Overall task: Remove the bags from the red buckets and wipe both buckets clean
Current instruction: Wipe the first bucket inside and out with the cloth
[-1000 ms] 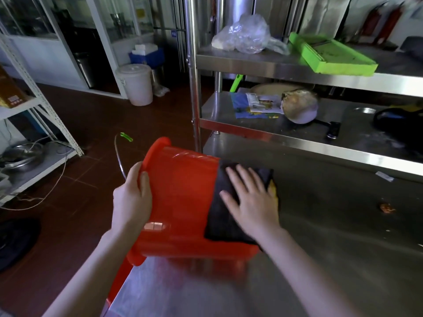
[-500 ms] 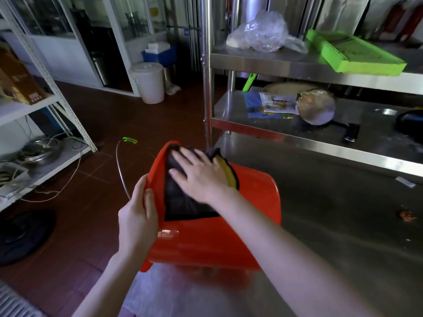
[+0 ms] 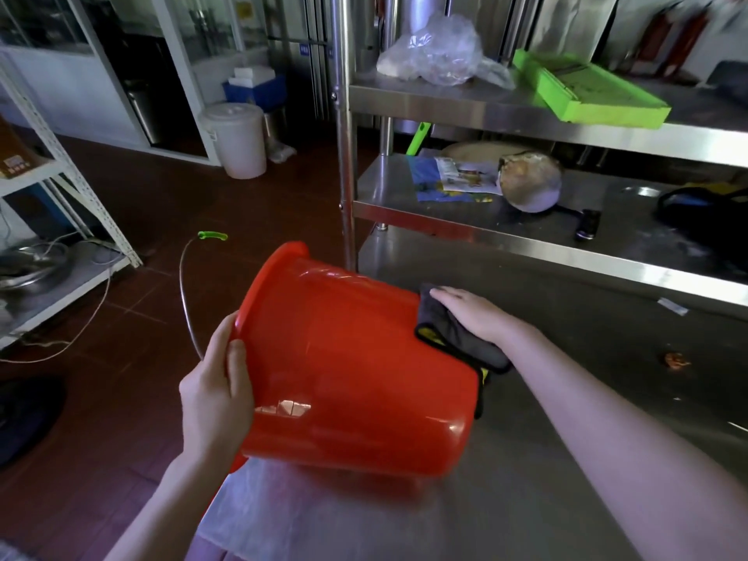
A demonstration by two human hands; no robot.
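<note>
In the head view, a red bucket (image 3: 356, 370) is held on its side at the near left end of a steel table (image 3: 587, 398), its rim turned to the left and away, its base towards the right. Its inside is not seen from here, so its contents cannot be told. The rim at the near left is gripped by the left hand (image 3: 214, 398), the thumb lying on the outer wall. A dark cloth (image 3: 453, 338) with a yellow edge is pressed against the base end of the bucket by the right hand (image 3: 477, 315), whose fingers are laid flat and spread over the cloth. A thin wire handle (image 3: 186, 293) with a green grip hangs from the bucket out over the brown floor. A clear plastic sheet (image 3: 283, 508) is spread on the table under the bucket.

Behind the table, a two-level steel shelf (image 3: 485, 115) is set. On the upper level a crumpled clear plastic bag (image 3: 437, 54) and a flat green tray (image 3: 587, 91) are kept. On the lower level a printed packet (image 3: 457, 180), a rounded metal pan (image 3: 530, 182) turned over, and a dark bag (image 3: 704, 208) are seen. A small orange scrap (image 3: 675, 360) lies on the table to the right. On the floor beyond, a white lidded bucket (image 3: 239, 139) stands before a blue box (image 3: 255, 89), and a white rack (image 3: 52, 204) is placed at the left.
</note>
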